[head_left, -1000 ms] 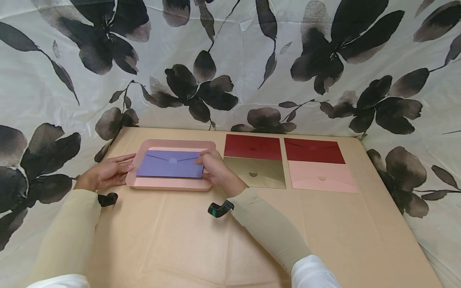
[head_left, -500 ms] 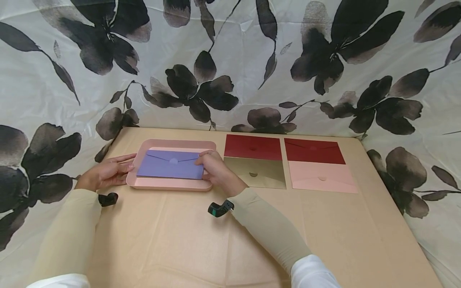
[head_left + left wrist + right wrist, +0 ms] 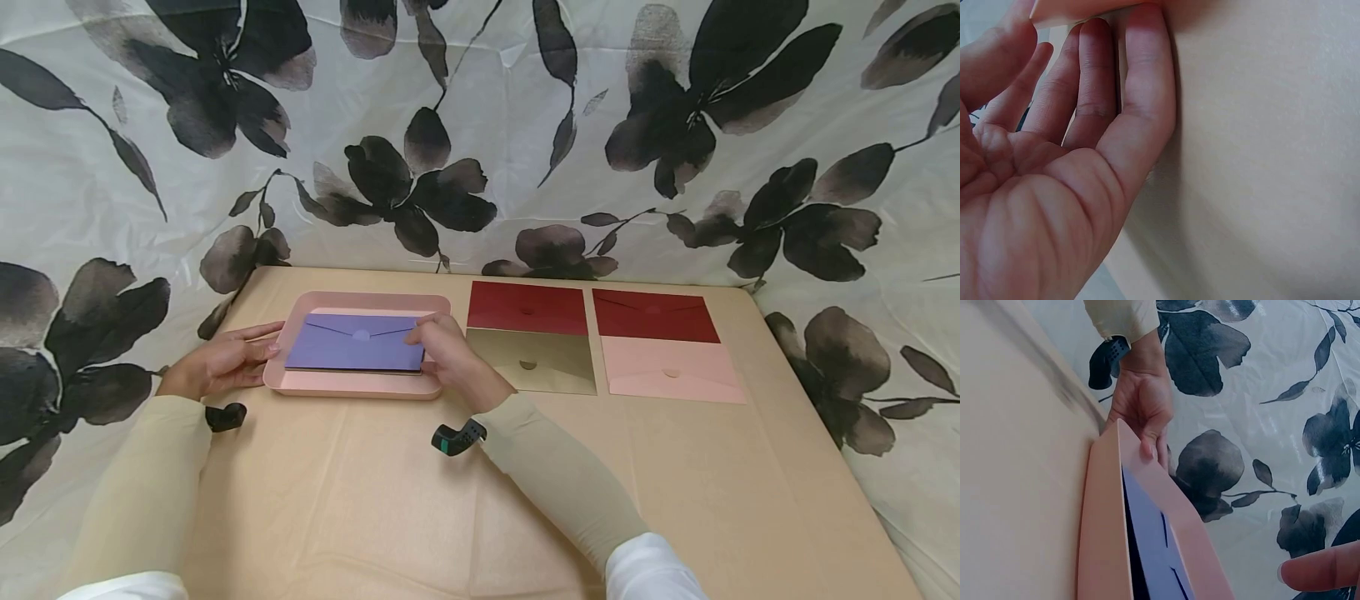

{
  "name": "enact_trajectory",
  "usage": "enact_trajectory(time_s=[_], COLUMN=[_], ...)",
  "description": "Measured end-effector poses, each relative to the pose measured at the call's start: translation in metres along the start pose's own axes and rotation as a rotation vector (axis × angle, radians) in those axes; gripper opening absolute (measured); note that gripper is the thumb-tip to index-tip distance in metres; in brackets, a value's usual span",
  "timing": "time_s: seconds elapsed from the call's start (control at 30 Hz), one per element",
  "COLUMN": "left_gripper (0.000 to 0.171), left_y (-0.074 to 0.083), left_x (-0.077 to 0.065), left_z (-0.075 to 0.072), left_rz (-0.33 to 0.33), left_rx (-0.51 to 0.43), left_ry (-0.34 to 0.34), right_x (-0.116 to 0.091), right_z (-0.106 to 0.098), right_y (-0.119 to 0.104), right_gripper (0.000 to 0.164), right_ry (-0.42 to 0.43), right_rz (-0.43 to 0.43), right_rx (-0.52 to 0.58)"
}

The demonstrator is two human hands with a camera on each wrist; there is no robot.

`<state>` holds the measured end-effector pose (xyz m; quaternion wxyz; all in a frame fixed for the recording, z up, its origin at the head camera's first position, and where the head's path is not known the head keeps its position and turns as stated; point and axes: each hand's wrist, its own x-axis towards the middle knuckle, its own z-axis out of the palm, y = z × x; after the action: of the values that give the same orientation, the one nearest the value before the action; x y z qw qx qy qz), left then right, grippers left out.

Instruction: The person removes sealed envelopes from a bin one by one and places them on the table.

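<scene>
A purple envelope (image 3: 352, 343) lies flap side up in a pink tray (image 3: 352, 384) at the table's back left. Dark and light edges show beneath the envelope, so something flat may be under it. My right hand (image 3: 457, 360) pinches the envelope's right end. Only one of its fingers (image 3: 1319, 572) appears in the right wrist view. At the tray's left end, my left hand (image 3: 221, 362) holds the rim. The left wrist view shows its thumb (image 3: 997, 62) at the rim and its fingertips reaching under the edge.
Right of the tray, a red envelope (image 3: 527, 307) lies above a gold one (image 3: 528, 362). Beside them another red envelope (image 3: 656, 313) lies above a pale pink one (image 3: 671, 367). A floral cloth (image 3: 525, 167) hangs behind the tan table (image 3: 375, 500).
Almost nothing differs. The right end of the purple envelope shifts very slightly under my right hand, while the tray and my left hand stay in place.
</scene>
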<state>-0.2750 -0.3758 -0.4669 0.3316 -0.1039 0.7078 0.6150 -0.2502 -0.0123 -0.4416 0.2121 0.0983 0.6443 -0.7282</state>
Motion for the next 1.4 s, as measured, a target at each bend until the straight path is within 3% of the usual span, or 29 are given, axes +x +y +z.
enact_trajectory(time_s=[0.3, 0.57, 0.83, 1.13, 1.4], left_gripper=[0.085, 0.084, 0.084, 0.086, 0.085], left_y=[-0.002, -0.001, -0.003, -0.003, -0.003], left_x=[0.0, 0.003, 0.002, 0.001, 0.0], left_z=[-0.002, 0.002, 0.005, 0.004, 0.001], left_rz=[0.012, 0.012, 0.015, 0.024, 0.02], left_rx=[-0.005, 0.006, -0.037, -0.036, -0.009], left_ry=[-0.005, -0.007, -0.01, -0.008, -0.005], right_x=[0.005, 0.027, 0.044, 0.042, 0.034], right_z=[-0.004, -0.004, -0.006, -0.009, -0.015], right_y=[0.003, 0.007, 0.013, 0.015, 0.007], right_gripper=[0.054, 0.062, 0.062, 0.061, 0.061], right_ry=[0.018, 0.033, 0.023, 0.09, 0.086], right_rz=[-0.113, -0.194, -0.18, -0.194, -0.179], right_rx=[-0.035, -0.055, -0.068, -0.045, -0.008])
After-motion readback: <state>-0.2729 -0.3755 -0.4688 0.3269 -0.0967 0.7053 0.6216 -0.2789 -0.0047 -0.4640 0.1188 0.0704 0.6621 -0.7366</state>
